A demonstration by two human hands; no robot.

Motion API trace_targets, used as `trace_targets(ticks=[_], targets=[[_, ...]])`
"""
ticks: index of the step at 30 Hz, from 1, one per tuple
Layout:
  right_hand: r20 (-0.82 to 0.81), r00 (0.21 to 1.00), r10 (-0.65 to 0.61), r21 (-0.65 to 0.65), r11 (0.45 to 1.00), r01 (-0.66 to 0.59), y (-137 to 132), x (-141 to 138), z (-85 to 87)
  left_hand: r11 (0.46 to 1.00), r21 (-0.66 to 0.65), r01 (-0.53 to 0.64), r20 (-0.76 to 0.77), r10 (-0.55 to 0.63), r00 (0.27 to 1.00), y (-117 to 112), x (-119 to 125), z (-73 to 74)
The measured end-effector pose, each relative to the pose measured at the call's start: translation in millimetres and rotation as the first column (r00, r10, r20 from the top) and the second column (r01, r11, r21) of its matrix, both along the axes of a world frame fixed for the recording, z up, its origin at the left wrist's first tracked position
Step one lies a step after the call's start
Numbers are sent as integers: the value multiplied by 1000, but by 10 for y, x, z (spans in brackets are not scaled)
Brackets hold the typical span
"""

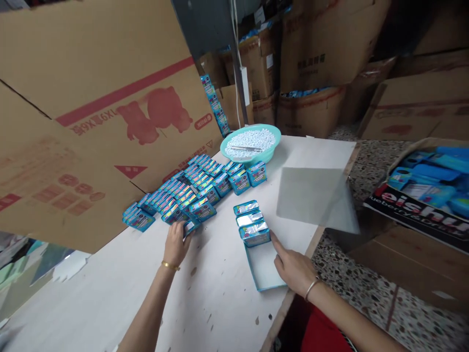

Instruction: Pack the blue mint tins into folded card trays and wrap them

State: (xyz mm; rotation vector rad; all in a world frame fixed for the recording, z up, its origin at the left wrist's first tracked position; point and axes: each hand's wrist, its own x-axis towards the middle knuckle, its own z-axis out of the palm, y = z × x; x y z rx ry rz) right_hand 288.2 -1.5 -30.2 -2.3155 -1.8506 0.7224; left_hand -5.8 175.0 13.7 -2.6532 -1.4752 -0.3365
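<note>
My left hand (176,245) is at the near edge of a cluster of small blue boxes (203,209), its fingers closed on one small blue box (190,226). The boxes stand in close rows, with pink and silver strips on top and printed fronts. My right hand (296,270) has its index finger stretched out, touching the side of the nearest blue box (256,236) in a shallow tray (252,270). Three boxes stand in a row at the tray's far end; its near part shows a white bottom. The right hand's other fingers are loosely bent, holding nothing visible.
A turquoise basin (269,155) holds small white pieces and tweezers (246,148). A translucent sheet (315,198) overhangs the table's right edge. A large carton (91,98) stands along the left; an open bag of blue packaging (421,210) is at right.
</note>
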Motion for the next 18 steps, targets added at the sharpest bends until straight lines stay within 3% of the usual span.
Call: trace_targets(ticks=[3,6,10,14,18], targets=[[4,1000,-2,16,1000,2,-8,4,-24,988,-95,122,-58,-128,990,25,134,138],[11,1000,-11,8,1000,11,-12,4,-46,998,-23,66,-130,-68,989,199,366,189],[-3,1000,-16,13,1000,16,-5,-7,-45,999,44,-32,-184,40,982,420,569,59],[-5,1000,-23,15,1000,23,4,-16,-57,995,85,-53,-157,66,985,396,687,-93],[-4,1000,-17,14,1000,17,3,-18,-82,992,121,-25,-132,41,990,429,887,-75]])
